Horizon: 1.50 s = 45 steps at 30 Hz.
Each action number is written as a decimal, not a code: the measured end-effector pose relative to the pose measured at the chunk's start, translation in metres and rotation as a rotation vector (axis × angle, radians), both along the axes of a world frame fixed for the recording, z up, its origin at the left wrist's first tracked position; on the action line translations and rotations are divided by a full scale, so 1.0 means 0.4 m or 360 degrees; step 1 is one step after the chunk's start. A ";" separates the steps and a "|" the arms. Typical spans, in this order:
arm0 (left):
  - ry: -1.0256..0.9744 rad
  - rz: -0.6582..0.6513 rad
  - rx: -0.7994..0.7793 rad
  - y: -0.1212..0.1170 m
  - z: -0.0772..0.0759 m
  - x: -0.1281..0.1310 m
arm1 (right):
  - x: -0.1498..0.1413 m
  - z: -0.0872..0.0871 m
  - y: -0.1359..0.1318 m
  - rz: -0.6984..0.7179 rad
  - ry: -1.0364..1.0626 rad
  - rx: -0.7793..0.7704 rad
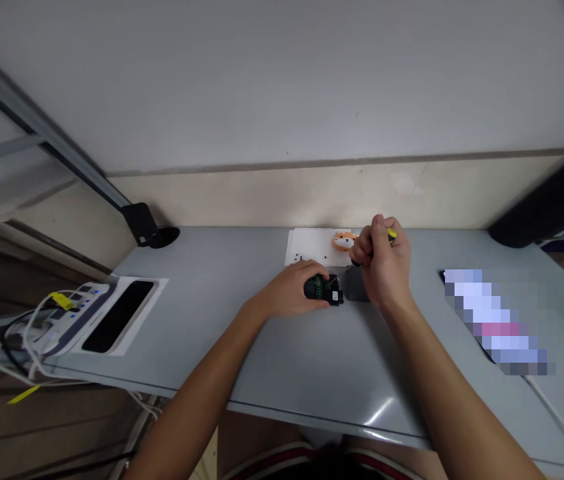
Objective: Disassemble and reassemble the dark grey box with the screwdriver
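My left hand (293, 288) is closed around a small black device with a bare green circuit board (319, 287), resting at the middle of the desk. Its thumb and fingers grip the left side, and a white label shows on the right part. My right hand (386, 261) makes a fist around what looks like a screwdriver (392, 235); only its yellow end shows clearly, and the tip is hidden. Beneath that fist lies a dark grey casing piece (356, 285), partly covered. Behind the hands, several tiny dark screw-like bits lie on a white sheet (312, 241).
An orange-and-white animal-faced item (343, 241) sits by the sheet. Left are a black phone (119, 317) on paper, a power strip (75, 317) with cables and a black stand (142, 225). A blurred-out screen device (495, 323) with a cable lies right, before a black cylinder (547, 197).
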<state>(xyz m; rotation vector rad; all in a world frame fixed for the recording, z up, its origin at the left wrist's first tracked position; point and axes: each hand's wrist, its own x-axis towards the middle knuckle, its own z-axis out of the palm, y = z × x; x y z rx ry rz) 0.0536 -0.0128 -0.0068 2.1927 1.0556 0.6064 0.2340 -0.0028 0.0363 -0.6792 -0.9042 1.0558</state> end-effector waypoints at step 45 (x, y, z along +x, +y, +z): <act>-0.0240 0.0060 0.0096 0.010 -0.025 0.004 | 0.007 0.015 -0.001 0.0076 0.0129 -0.0090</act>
